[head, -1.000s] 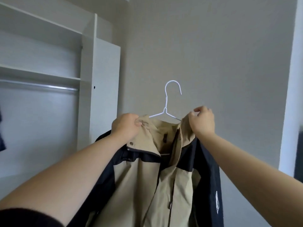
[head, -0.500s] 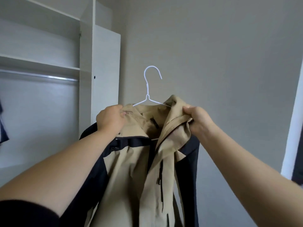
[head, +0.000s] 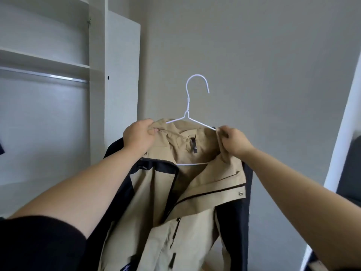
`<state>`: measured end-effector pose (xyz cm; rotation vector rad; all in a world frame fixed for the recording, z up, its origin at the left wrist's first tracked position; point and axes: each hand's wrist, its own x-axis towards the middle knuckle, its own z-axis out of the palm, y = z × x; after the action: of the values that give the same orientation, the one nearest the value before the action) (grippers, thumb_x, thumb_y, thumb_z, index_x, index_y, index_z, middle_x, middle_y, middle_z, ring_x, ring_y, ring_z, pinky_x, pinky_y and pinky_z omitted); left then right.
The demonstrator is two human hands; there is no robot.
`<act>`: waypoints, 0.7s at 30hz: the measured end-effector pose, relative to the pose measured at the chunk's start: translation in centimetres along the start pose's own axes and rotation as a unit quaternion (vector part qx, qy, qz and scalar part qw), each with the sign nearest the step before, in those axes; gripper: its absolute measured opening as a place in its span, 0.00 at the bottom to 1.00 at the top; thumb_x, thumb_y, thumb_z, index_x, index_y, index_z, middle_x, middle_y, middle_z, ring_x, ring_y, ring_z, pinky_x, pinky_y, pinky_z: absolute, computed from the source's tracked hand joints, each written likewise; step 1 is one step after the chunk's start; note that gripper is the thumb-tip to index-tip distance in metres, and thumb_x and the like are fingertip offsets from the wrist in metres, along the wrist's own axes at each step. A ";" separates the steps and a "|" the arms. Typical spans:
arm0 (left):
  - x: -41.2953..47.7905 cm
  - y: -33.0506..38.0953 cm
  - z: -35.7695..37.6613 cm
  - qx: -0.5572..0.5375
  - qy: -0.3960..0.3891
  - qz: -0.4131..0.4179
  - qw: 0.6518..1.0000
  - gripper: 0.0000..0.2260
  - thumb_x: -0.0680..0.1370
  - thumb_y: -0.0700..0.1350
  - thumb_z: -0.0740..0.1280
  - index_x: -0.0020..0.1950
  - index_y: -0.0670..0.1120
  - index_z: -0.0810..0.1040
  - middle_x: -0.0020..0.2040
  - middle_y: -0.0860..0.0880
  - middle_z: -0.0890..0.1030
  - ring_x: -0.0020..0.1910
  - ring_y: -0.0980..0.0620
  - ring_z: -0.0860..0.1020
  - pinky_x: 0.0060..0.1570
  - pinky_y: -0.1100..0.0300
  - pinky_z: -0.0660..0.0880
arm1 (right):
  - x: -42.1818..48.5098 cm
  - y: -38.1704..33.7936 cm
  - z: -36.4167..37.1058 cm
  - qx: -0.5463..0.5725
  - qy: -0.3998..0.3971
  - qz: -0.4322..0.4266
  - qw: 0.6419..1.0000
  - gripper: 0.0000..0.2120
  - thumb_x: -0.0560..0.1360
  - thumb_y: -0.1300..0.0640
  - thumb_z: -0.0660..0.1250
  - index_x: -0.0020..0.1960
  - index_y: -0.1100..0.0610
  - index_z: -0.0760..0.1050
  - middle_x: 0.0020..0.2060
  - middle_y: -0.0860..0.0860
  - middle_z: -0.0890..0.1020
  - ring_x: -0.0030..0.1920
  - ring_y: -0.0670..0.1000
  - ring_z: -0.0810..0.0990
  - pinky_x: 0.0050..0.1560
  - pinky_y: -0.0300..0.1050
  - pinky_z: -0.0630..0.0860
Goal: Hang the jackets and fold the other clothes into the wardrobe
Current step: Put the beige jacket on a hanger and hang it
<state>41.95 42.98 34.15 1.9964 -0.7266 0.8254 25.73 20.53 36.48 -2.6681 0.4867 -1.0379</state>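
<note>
Jacket [head: 166, 202] hanging lengthwise down, hook of hanger [head: 197, 89] up; collar gripped by left hand [head: 138, 135] and right hand [head: 234, 141], now spread wider

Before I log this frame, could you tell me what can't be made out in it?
Head view only:
- Hanger ends: hidden inside the jacket shoulders.
- Jacket hem: cut off by the bottom edge.
- Rail: its left part runs off the frame.
- Left hand and right hand fingertips: buried in collar fabric.
</note>
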 end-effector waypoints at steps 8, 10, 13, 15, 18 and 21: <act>-0.5 -0.8 1.6 0.028 0.036 -0.045 0.998 0.18 0.74 0.51 0.70 0.63 0.48 0.75 0.61 0.46 0.73 0.64 0.45 0.67 0.60 0.51 0.64 | -1.8 0.6 1.8 0.037 0.067 0.066 0.995 0.21 0.76 0.57 0.65 0.28 0.57 0.62 0.25 0.51 0.68 0.30 0.53 0.67 0.28 0.43 0.59; -1.3 -0.4 1.8 0.008 0.026 -0.143 0.989 0.30 0.71 0.58 0.70 0.69 0.49 0.67 0.65 0.46 0.69 0.66 0.44 0.66 0.60 0.48 0.66 | -2.2 0.4 2.2 0.024 0.099 0.088 0.991 0.19 0.76 0.56 0.65 0.29 0.57 0.63 0.26 0.50 0.69 0.31 0.54 0.68 0.28 0.42 0.58; -2.9 -0.3 3.1 -0.129 -0.112 -0.289 0.942 0.35 0.71 0.58 0.72 0.70 0.43 0.64 0.67 0.43 0.71 0.65 0.41 0.71 0.59 0.51 0.72 | -2.5 0.2 2.4 0.007 0.136 0.089 0.987 0.19 0.76 0.56 0.65 0.29 0.56 0.62 0.26 0.49 0.69 0.31 0.55 0.68 0.28 0.41 0.57; -3.4 0.3 3.7 -0.213 -0.177 -0.308 0.910 0.26 0.75 0.53 0.70 0.66 0.39 0.71 0.62 0.41 0.76 0.60 0.40 0.76 0.58 0.49 0.75 | -2.6 0.1 2.5 -0.007 0.155 0.087 0.984 0.18 0.76 0.56 0.64 0.30 0.56 0.62 0.26 0.49 0.69 0.33 0.57 0.69 0.28 0.41 0.56; -2.2 2.5 3.2 -0.272 -0.136 -0.185 0.935 0.11 0.77 0.48 0.65 0.51 0.40 0.79 0.47 0.43 0.80 0.47 0.44 0.78 0.47 0.56 0.75 | -2.5 0.0 2.2 -0.016 0.184 0.092 0.979 0.16 0.75 0.56 0.64 0.31 0.56 0.64 0.27 0.48 0.70 0.33 0.57 0.69 0.29 0.41 0.56; -2.6 2.6 3.4 -0.350 -0.063 -0.138 0.924 0.09 0.79 0.46 0.63 0.48 0.43 0.79 0.47 0.42 0.82 0.48 0.44 0.79 0.46 0.55 0.73 | -1.8 0.2 1.1 0.009 0.225 0.109 0.968 0.16 0.75 0.56 0.64 0.31 0.56 0.63 0.26 0.48 0.70 0.33 0.56 0.70 0.30 0.43 0.58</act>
<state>39.37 39.24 31.92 1.4531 -0.6691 0.2113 25.19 21.16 34.47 -2.2859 0.8282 -1.5675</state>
